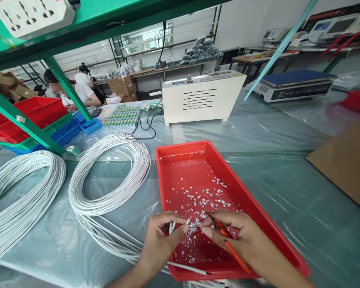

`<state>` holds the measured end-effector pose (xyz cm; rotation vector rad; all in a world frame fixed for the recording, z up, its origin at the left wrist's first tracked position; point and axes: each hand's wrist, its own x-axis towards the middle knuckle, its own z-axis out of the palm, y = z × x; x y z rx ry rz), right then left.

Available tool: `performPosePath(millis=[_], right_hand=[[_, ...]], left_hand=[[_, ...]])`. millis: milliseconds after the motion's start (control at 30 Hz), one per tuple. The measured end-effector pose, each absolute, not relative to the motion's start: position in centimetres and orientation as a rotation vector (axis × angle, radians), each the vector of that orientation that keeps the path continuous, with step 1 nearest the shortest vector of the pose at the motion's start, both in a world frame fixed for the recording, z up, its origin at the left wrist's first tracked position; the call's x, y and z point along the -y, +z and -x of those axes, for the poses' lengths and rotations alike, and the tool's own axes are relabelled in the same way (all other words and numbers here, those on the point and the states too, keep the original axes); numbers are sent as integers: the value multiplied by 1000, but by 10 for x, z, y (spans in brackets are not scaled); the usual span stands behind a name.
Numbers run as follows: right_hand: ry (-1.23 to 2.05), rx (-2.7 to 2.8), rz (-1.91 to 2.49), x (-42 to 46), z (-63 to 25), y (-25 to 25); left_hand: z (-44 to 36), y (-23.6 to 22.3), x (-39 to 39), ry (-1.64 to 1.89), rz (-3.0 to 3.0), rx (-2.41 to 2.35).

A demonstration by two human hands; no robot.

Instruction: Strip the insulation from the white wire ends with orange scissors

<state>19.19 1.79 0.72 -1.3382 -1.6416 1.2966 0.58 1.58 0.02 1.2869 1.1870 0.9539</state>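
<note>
My left hand is closed around a few white cable ends, with one tip pinched between thumb and forefinger. Orange-handled cutting pliers are gripped in my right hand, their dark jaws pointing up and left, apart from the cable tip. Both hands are over the near part of a red tray, which is scattered with small silvery and white scraps. A coil of white cable lies left of the tray, its loose ends running toward my left hand and under the tray's near edge.
Another white cable coil lies at far left. Behind the tray stand a cream machine and a circuit-board panel. A weighing scale sits back right, cardboard at right. Bins stack left; two people sit beyond.
</note>
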Motion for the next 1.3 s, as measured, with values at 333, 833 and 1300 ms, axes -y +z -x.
performPosePath(millis=[333, 833, 1300], right_hand=[[1380, 1453, 1336, -17, -174, -2], [324, 2043, 1333, -17, -176, -12], [288, 2087, 1398, -14, -171, -8]], left_hand=[[-7, 9, -13, 684, -1342, -1137], [-6, 3, -11, 1001, -1299, -1449], [-5, 5, -12, 990, -1332, -1271]])
